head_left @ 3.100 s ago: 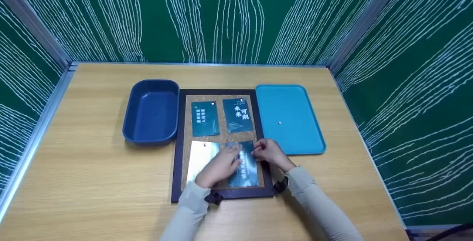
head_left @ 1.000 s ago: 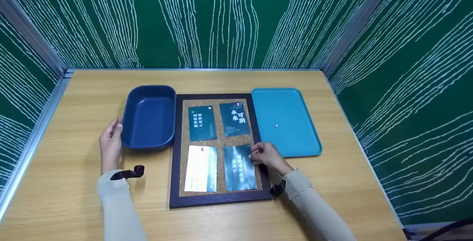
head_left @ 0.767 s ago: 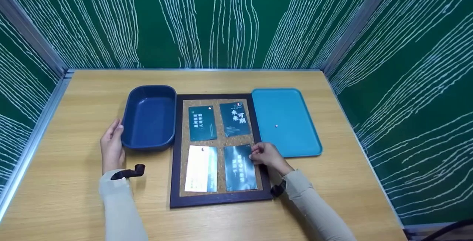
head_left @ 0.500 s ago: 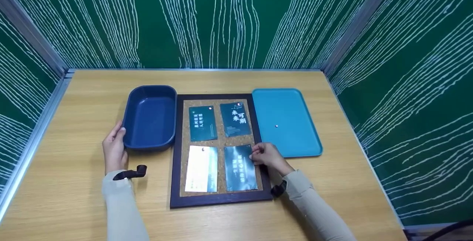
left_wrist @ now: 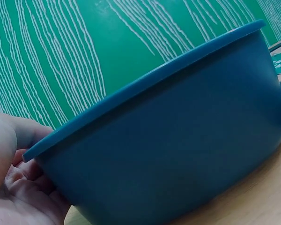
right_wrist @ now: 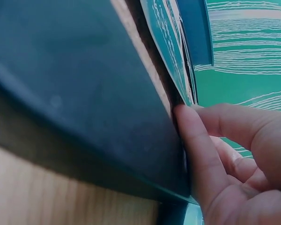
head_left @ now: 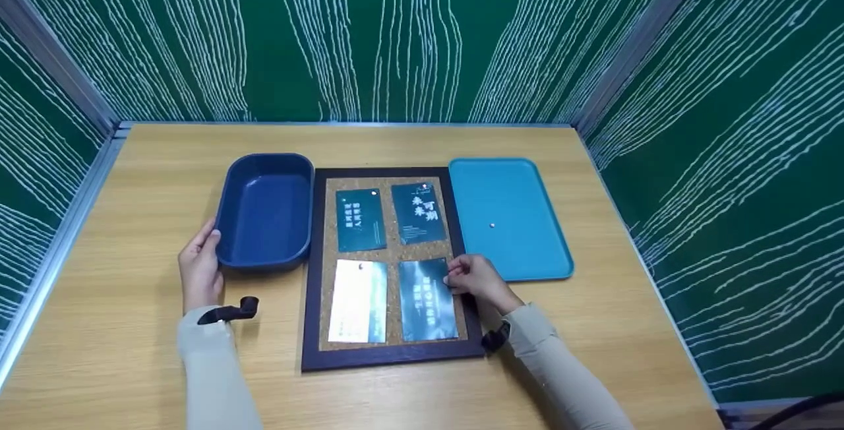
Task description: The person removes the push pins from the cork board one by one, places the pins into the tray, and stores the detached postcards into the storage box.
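Right fingers (right_wrist: 234,124) apparently on lower-right card (head_left: 427,308)

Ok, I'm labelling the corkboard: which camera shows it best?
The head view: it takes in nearly the whole corkboard. Right wrist: only part of the frame and cork, close up; left wrist: a sliver.

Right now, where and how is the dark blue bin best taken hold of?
Probably by the left rim of the bin, coming from the person's left with the left grip, which touches that side. The rim juts past the sloping wall, offering an edge to hook under, while the right side sits close by the framed corkboard, leaving little room.
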The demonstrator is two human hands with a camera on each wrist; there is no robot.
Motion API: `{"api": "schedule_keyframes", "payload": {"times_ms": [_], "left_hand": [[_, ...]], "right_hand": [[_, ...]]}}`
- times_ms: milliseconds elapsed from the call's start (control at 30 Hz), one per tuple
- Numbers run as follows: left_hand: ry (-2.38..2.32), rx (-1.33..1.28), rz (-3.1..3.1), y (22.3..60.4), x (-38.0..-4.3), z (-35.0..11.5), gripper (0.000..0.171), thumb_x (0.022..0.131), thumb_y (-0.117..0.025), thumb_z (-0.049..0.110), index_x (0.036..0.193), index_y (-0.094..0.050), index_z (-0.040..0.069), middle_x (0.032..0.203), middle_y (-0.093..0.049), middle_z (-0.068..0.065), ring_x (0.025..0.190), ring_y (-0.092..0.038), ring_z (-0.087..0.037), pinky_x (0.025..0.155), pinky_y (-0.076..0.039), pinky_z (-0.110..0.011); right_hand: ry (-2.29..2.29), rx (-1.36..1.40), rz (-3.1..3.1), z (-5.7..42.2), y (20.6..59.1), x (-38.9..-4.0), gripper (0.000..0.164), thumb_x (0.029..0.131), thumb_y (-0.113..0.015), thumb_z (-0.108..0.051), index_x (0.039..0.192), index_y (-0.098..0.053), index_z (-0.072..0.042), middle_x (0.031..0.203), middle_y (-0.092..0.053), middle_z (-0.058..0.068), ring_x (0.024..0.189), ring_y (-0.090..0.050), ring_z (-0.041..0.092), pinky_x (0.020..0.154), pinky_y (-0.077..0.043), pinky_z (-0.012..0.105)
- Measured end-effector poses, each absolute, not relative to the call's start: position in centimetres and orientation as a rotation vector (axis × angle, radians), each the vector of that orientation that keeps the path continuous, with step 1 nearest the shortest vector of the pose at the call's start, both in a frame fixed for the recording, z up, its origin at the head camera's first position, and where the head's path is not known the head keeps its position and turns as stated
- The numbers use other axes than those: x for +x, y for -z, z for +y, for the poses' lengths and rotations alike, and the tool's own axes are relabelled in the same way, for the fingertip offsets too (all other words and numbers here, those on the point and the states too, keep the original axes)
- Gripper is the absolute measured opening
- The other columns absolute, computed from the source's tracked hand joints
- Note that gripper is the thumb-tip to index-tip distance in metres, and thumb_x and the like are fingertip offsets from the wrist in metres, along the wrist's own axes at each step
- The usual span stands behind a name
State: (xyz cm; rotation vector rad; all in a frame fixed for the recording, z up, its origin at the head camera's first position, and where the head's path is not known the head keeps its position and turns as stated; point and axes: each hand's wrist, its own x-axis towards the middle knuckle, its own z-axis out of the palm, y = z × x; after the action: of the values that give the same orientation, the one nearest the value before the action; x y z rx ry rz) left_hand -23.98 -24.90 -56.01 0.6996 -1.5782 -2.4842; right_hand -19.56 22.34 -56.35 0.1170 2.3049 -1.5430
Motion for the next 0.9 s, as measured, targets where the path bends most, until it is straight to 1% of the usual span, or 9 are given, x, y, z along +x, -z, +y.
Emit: {"api": "schedule_keyframes", "payload": {"times_ms": [133,367,667,900], "left_hand": [[2.490,0.726,-1.568,55.9,-24.0,-24.9,0.048,0.101,-0.046,0.009,0.147,-0.035,0.007,0.160,-0.022,0.000,0.147,-0.017,-0.007,0.117,-0.023,-0.018],[2.514,0.720,-1.523,55.9,-24.1,-24.9,0.048,0.100,-0.047,0.007,0.147,-0.036,0.007,0.159,-0.023,0.000,0.147,-0.018,-0.007,0.116,-0.024,-0.018],[2.534,0.784,-1.492,56.0,-24.0,-25.0,0.048,0.100,-0.049,0.010,0.147,-0.037,0.011,0.159,-0.024,0.004,0.147,-0.016,-0.004,0.118,-0.019,-0.018],[2.563,0.733,-1.445,56.3,-24.2,-24.7,0.049,0.099,-0.048,0.007,0.147,-0.036,0.008,0.159,-0.024,0.001,0.146,-0.020,-0.007,0.117,-0.025,-0.020]], "right_hand": [[1.549,0.122,2.299,22.3,56.3,-19.5,0.017,0.084,-0.062,0.004,0.101,-0.061,0.009,0.080,-0.061,0.005,0.068,-0.064,0.010,0.067,-0.061,0.031],[1.545,0.151,2.287,22.3,56.3,-19.7,0.018,0.085,-0.063,0.004,0.102,-0.062,0.009,0.082,-0.062,0.006,0.068,-0.065,0.011,0.067,-0.061,0.031],[1.549,0.183,2.233,22.6,56.0,-20.1,0.023,0.085,-0.065,0.002,0.106,-0.062,0.009,0.087,-0.065,0.010,0.068,-0.067,0.012,0.068,-0.061,0.030],[1.557,0.207,2.172,22.9,55.2,-20.7,0.029,0.084,-0.067,0.001,0.111,-0.062,0.008,0.091,-0.067,0.010,0.065,-0.067,0.011,0.066,-0.060,0.027]]}}
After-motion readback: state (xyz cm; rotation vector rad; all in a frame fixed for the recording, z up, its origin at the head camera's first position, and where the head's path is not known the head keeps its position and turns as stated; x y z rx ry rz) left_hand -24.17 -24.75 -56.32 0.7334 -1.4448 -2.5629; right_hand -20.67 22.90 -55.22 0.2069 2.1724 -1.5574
